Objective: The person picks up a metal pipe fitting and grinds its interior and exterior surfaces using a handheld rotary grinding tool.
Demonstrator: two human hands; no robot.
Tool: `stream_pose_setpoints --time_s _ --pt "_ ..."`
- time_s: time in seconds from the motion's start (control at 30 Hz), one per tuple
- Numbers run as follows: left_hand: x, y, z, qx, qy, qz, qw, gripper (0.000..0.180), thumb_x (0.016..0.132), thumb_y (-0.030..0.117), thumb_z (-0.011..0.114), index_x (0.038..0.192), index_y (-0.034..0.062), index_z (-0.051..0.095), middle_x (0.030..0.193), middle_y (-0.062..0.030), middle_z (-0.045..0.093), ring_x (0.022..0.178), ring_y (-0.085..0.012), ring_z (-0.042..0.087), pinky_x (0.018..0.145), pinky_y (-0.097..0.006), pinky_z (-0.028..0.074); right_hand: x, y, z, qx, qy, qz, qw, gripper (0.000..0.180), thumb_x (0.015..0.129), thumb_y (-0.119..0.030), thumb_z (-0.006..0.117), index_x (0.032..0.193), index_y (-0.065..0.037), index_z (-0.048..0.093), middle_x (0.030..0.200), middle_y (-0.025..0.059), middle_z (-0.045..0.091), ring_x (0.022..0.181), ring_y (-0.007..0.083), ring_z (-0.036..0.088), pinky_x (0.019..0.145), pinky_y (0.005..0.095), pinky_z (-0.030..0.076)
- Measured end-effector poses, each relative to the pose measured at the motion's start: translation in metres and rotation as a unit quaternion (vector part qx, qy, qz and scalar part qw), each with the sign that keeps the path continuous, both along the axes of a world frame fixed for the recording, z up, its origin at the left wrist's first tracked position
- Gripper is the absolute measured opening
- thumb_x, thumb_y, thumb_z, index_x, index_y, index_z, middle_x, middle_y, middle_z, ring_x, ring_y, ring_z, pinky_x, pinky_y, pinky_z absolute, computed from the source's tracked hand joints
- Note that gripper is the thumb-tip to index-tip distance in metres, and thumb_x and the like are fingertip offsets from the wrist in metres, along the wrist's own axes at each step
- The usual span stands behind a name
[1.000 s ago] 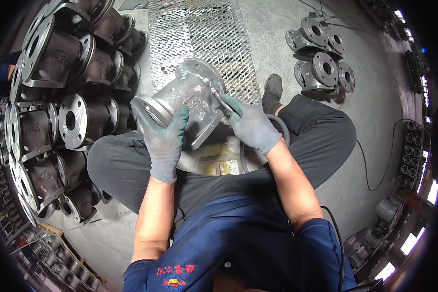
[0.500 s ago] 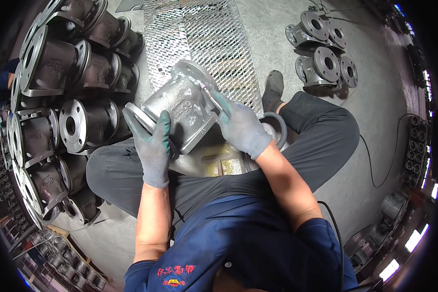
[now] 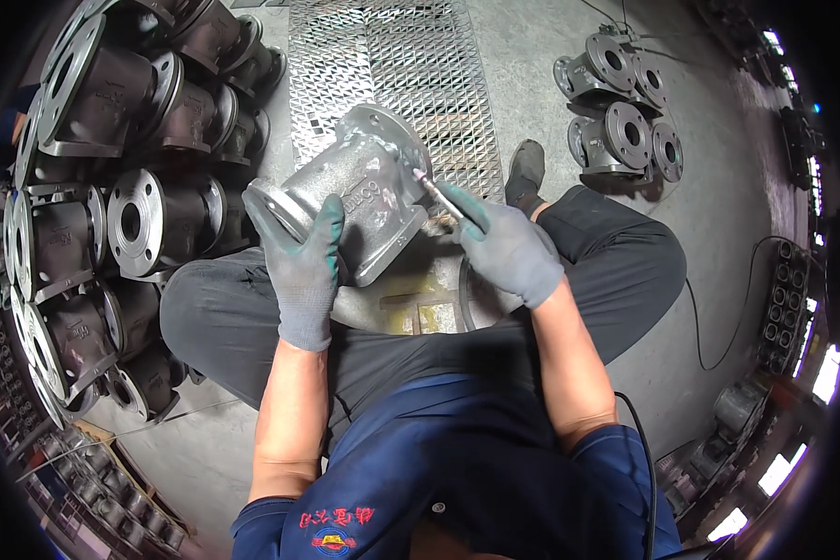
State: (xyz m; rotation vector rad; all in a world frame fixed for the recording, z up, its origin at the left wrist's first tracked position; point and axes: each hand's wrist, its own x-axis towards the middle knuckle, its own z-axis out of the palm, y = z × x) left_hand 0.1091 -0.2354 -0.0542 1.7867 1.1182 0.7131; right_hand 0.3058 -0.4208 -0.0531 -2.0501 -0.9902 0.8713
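I sit on the floor with a grey cast-metal flanged valve body [image 3: 359, 191] held over my lap. My left hand [image 3: 301, 266], in a grey glove with green fingertips, grips its near flange from below. My right hand [image 3: 506, 250], gloved the same way, holds a thin pen-like tool [image 3: 436, 191] whose tip touches the right side of the casting near the far flange. Under the casting, between my knees, lies another grey metal piece [image 3: 411, 308] with a yellowish patch.
Several dark flanged valve bodies [image 3: 131, 219] are stacked along my left. A metal floor grating [image 3: 383, 75] lies ahead. More valve castings [image 3: 621, 121] stand at the far right. A black cable [image 3: 719, 308] runs over the concrete floor on my right. My shoe [image 3: 527, 168] rests beside the grating.
The casting has been turned and tilted in my hands; my left hand shifted its grip on the near flange, and my right hand brought the tool's tip against the casting's side.
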Motion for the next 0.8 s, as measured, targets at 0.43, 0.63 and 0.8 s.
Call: stream_pose_setpoints --time_s 0.43,0.63,0.8 --pt "0.004 0.001 0.002 -0.037 -0.032 0.004 0.999 0.109 0.100 0.033 0.083 0.170 -0.0171 0.017 0.178 -0.0338 0.027 0.166 -0.0326 0.030 0.135 -0.037 0.021 0.032 0.000 0.015 -0.074 0.022 0.052 0.996 0.052 0.101 -0.008 0.059 0.152 -0.016 0.065 0.126 0.0246 0.076 0.116 0.0411 0.074 0.102 0.0452 0.058" --pt "-0.001 0.004 -0.005 0.044 0.040 -0.033 0.998 0.103 0.103 0.034 0.079 0.170 -0.0159 0.019 0.177 -0.0344 0.028 0.166 -0.0322 0.030 0.134 -0.037 0.021 0.030 -0.003 0.010 -0.030 -0.006 0.040 0.999 0.050 0.101 -0.009 0.058 0.150 -0.014 0.065 0.119 0.0249 0.076 0.111 0.0444 0.073 0.098 0.0488 0.059" --pt "0.008 0.004 0.008 -0.081 -0.050 0.023 0.995 0.106 0.101 0.030 0.082 0.172 -0.0139 0.016 0.179 -0.0304 0.026 0.166 -0.0300 0.028 0.134 -0.037 0.022 0.007 -0.001 -0.005 -0.029 -0.043 0.040 0.998 0.049 0.102 -0.010 0.057 0.151 -0.012 0.062 0.112 0.0266 0.076 0.105 0.0471 0.073 0.095 0.0544 0.059"
